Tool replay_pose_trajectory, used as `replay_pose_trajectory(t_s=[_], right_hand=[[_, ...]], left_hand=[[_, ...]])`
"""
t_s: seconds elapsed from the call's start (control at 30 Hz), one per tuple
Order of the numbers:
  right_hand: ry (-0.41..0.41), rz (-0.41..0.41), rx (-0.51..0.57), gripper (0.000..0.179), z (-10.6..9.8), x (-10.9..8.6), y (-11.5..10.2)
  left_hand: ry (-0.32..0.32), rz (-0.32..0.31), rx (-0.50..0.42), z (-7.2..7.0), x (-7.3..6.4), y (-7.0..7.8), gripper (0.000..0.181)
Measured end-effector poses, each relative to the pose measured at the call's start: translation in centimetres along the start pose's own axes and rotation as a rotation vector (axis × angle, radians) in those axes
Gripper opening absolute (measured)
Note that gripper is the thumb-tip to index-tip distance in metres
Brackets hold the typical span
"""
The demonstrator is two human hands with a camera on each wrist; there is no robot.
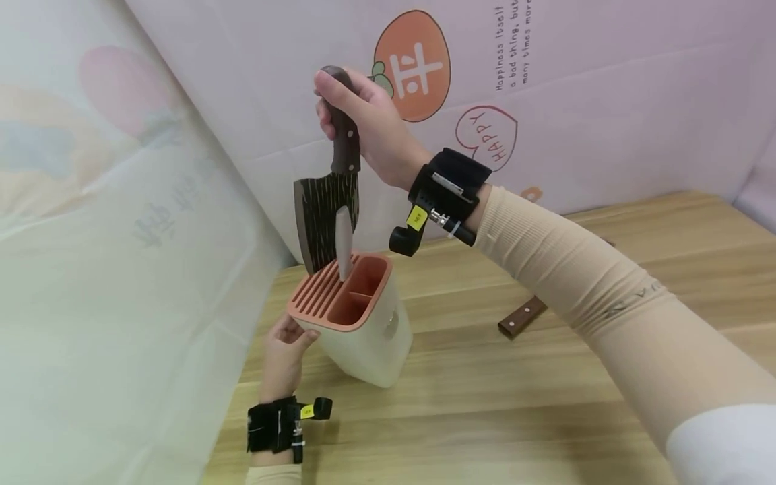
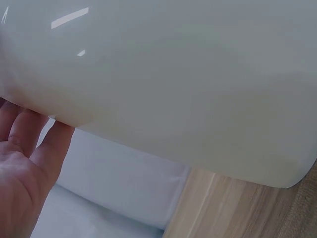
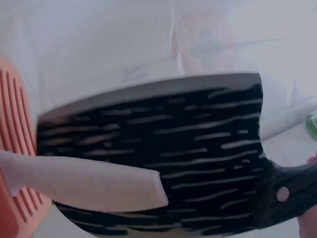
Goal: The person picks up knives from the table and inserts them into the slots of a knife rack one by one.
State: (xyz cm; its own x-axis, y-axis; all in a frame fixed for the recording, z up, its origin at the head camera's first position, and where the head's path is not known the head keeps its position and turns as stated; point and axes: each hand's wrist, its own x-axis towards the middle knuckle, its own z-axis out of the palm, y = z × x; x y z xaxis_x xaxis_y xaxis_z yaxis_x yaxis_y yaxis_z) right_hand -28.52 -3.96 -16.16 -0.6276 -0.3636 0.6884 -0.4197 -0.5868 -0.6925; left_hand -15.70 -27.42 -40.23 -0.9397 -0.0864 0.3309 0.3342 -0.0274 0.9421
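My right hand (image 1: 376, 124) grips the dark riveted handle of a cleaver (image 1: 321, 215), its black-patterned blade pointing down. The blade's lower end is at the slotted top of a white knife holder (image 1: 370, 343) with an orange top; I cannot tell whether it has entered a slot. A knife with a pale handle (image 1: 343, 239) stands in a slot and overlaps the blade in the right wrist view (image 3: 109, 186). My left hand (image 1: 285, 353) holds the holder's near left upper edge, thumb near the rim. In the left wrist view its fingers (image 2: 52, 146) lie against the glossy wall.
Another knife with a brown riveted wooden handle (image 1: 523, 316) lies on the wooden table (image 1: 485, 411), partly hidden under my right forearm. Two open compartments (image 1: 366, 276) are beside the slots. White printed cloth (image 1: 267, 87) rises behind and to the left of the table.
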Motion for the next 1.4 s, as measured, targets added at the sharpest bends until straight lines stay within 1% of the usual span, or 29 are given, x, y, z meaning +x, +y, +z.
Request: replay_pose_trajectory(t_s=[0.13,0.23,0.43,0.6,0.7,0.83,0.9,1.0,1.1,1.13,1.27,1.33,1.4], right_hand=[[-0.070,0.092,0.017,0.017,0.4,0.4,0.7],[-0.117,0.129,0.002,0.020,0.8,0.4,1.2],[-0.162,0.145,0.034,0.021,1.6,0.4,1.6],[-0.182,0.147,0.030,0.021,1.5,0.7,1.6],[-0.199,0.157,0.045,0.020,1.4,1.1,1.7],[-0.258,0.189,0.074,0.019,2.0,1.6,2.0],[-0.315,0.205,0.063,0.019,2.6,1.5,2.4],[-0.410,0.215,0.014,0.021,3.3,1.2,3.2],[-0.473,0.224,-0.040,0.024,3.2,0.6,4.2],[-0.482,0.235,-0.061,0.024,3.0,0.4,4.5],[-0.494,0.328,-0.148,0.020,2.1,-0.2,5.2],[-0.505,0.367,-0.224,0.017,1.7,-0.3,5.2],[-0.540,0.384,-0.326,0.020,1.5,-0.3,5.0]], left_hand=[[0.004,0.005,-0.011,0.2,0.2,0.0,0.054],[0.008,0.011,-0.008,0.1,0.1,-0.1,0.054],[-0.005,0.016,-0.020,-0.1,0.1,-0.2,0.054],[-0.011,0.008,0.004,-0.2,0.1,-0.1,0.057],[-0.009,0.003,0.013,-0.2,0.3,0.0,0.057],[-0.002,-0.012,0.006,-0.2,0.5,0.0,0.055],[0.002,-0.015,0.001,-0.2,0.4,0.0,0.055],[0.000,-0.006,-0.018,-0.1,0.6,-0.2,0.055],[-0.005,0.009,-0.027,-0.1,0.6,-0.3,0.055],[-0.008,0.015,-0.028,-0.1,0.6,-0.3,0.054],[-0.013,0.033,-0.019,-0.1,0.5,-0.4,0.054],[-0.011,0.036,-0.016,-0.1,0.4,-0.4,0.053],[-0.008,0.033,-0.007,-0.1,0.4,-0.4,0.053]])
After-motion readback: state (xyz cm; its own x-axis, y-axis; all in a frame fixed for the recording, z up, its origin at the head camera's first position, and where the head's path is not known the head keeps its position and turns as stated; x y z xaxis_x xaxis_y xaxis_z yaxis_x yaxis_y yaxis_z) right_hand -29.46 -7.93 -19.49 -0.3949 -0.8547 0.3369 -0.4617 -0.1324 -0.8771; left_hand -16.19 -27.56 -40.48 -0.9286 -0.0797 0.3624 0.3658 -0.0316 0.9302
